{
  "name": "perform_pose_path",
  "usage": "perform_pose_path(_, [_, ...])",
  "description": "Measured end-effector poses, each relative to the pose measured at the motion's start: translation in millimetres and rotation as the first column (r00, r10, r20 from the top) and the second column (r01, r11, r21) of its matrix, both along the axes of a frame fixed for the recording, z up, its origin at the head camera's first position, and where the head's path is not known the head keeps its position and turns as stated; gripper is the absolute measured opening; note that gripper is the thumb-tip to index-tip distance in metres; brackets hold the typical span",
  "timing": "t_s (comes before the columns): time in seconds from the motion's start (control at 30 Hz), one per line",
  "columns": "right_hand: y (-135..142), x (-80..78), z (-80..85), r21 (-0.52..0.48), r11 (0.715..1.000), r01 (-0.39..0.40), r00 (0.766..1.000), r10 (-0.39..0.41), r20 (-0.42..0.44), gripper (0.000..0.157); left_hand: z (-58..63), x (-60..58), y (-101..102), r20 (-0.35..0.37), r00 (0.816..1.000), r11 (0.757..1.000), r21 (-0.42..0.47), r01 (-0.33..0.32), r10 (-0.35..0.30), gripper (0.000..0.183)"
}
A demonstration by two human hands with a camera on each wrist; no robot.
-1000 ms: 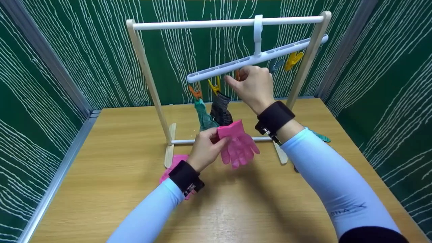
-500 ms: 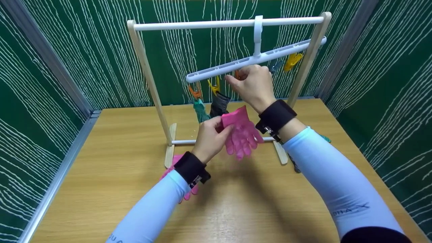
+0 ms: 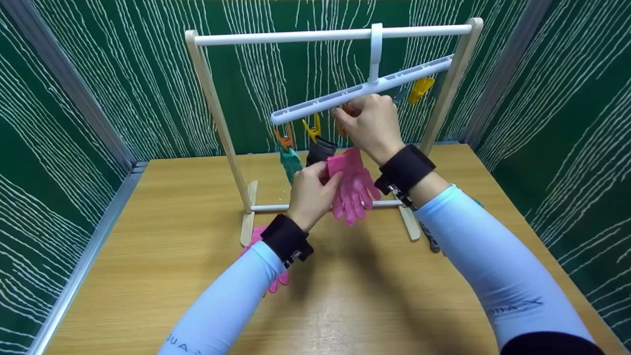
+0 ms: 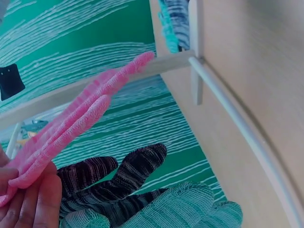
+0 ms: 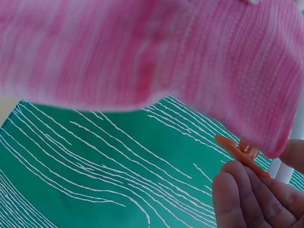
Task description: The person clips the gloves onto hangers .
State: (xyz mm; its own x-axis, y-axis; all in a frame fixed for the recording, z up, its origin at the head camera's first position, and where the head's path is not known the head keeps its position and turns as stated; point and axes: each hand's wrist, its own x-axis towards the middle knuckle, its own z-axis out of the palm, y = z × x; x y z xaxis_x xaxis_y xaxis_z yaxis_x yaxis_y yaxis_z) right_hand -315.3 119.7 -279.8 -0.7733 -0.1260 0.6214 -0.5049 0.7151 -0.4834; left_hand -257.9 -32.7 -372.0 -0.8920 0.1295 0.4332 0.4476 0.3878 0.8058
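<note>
My left hand (image 3: 311, 193) pinches a pink knit glove (image 3: 351, 190) at its cuff, the fingers of the glove hanging down. Just above, my right hand (image 3: 375, 123) grips an orange clothes peg (image 5: 247, 156) under the white hanger (image 3: 323, 102). In the right wrist view the cuff's edge is close to this peg and the right thumb. To the left on the hanger, a second orange peg (image 3: 284, 140) holds a green glove (image 3: 291, 165), and a yellow peg (image 3: 313, 129) holds a dark striped glove (image 3: 320, 152).
The hanger hooks over the top bar (image 3: 276, 37) of a wooden rack, sloping up to the right. Farther along hang a yellow peg (image 3: 421, 90) and a blue-grey peg (image 3: 401, 96). Another pink glove (image 3: 256, 235) lies on the table, partly under my left arm; a dark glove (image 3: 431, 240) lies at right.
My left hand has lifted the pink glove up and slightly right, toward the peg at my right hand. The hanger has turned a little, its right end shifting left. My right hand has barely moved.
</note>
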Motion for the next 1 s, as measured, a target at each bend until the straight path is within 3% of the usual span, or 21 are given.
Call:
perform_pose_path(0.3, [-2, 2.4, 2.8, 0.015, 1.000, 0.027, 1.000, -0.027, 0.003, 0.032, 6.4, -1.4, 7, -0.037, 0.996, 0.992, -0.089, -0.088, 0.085, 0.020])
perform_pose_path(0.57, [-3, 1.3, 5.3, 0.006, 0.999, 0.039, 0.999, -0.039, -0.019, 0.036, 10.1, -4.1, 7, -0.100, 0.978, 0.964, -0.175, -0.198, 0.183, 0.021])
perform_pose_path(0.77, [-6, 2.4, 6.9, 0.020, 0.998, 0.066, 0.998, -0.065, -0.020, 0.039, 10.7, -7.8, 5, -0.126, 0.970, 0.948, -0.217, -0.233, 0.209, 0.024])
perform_pose_path(1.0, [-8, 2.2, 7.3, 0.025, 0.997, 0.070, 0.996, -0.069, -0.052, 0.039, 10.6, -12.0, 5, -0.236, 0.943, 0.915, -0.274, -0.295, 0.233, 0.024])
